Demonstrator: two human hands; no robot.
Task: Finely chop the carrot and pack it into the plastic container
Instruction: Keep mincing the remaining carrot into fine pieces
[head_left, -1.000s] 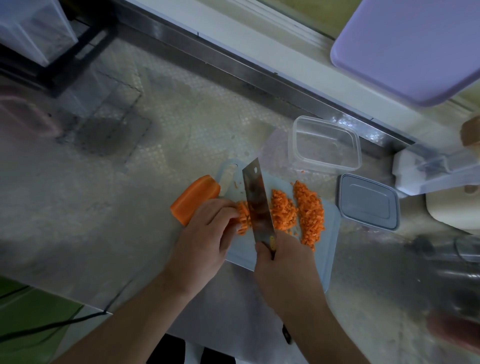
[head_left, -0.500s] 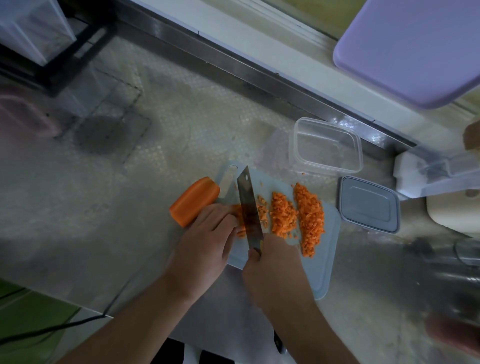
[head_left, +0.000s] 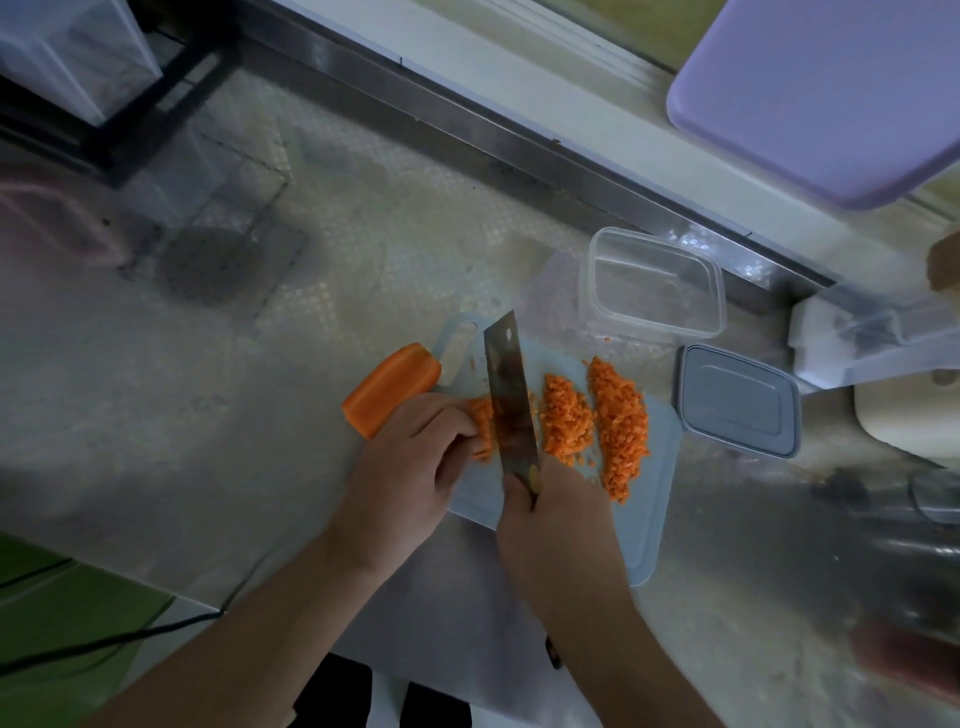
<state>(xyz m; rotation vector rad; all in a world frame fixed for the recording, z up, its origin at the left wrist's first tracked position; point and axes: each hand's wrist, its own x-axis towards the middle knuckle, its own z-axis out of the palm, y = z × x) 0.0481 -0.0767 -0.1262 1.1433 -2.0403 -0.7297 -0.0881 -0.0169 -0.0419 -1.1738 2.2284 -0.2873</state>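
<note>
Now the left hand (head_left: 410, 457) curls, pinning orange carrot strips (head_left: 482, 427) steady; the right hand (head_left: 556, 514) grips the steel cleaver (head_left: 509, 395) alongside, chopping.

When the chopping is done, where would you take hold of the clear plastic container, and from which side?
Probably by its near long wall, from the board side. The clear plastic container stands upright and open beyond the cutting board, its rim free; its lid lies apart, to the right.

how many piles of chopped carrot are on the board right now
2 clear piles: one just right of the knife, one further right near the board edge. A few bits by the blade may hide more.
</note>
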